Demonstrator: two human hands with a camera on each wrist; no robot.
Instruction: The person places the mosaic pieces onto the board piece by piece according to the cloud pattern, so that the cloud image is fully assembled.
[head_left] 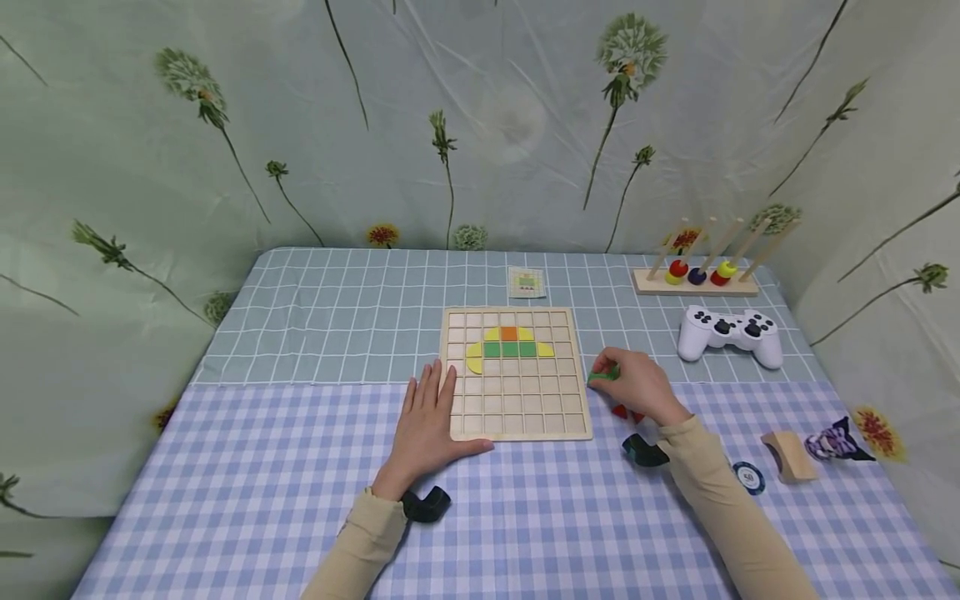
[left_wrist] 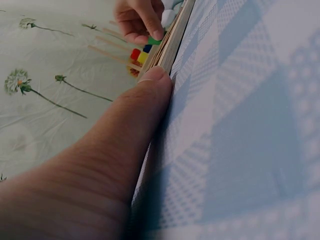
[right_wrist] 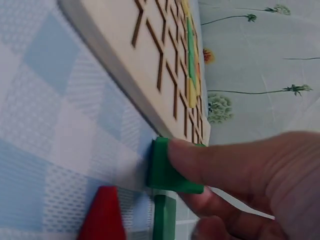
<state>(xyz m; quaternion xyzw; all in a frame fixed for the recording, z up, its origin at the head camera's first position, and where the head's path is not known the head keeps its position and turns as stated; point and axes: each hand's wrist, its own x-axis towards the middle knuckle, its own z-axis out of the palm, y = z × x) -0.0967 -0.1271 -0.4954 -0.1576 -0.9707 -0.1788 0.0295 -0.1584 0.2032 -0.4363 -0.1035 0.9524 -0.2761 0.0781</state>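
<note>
- Green block (right_wrist: pixel 172 167): pinched by the right hand, just right of the board; contact with the board's edge could not be told.
- Its orientation: visible face looked about square in the right wrist view, so no clear long axis; one edge faced the board.
- Right hand (head_left: pixel 633 383): nearly closed, thumb on one face of the block, fingers curled behind; reached in from the near right.
- Second green block (right_wrist: pixel 165 217): just right of the first, partly cut off; whether the hand also held it could not be told.
- Wooden board (head_left: pixel 517 408): flat on the cloth, roughly square, sides running near to far, grid facing up.
- Inlaid on its far half: a row of three green squares (head_left: pixel 510 350), long axis left to right, with an orange square (head_left: pixel 509 333) beyond the middle one and yellow pieces (head_left: pixel 474 365) at the ends.
- Left hand (head_left: pixel 427 417): wide, fingers straight and pointing far, at the board's left edge; thumb stretched right, touching the near edge.
- Red pieces (head_left: pixel 637 417): on the cloth, near side of the right hand.
- Pattern card (head_left: pixel 527 282): beyond the board's far edge.
</note>
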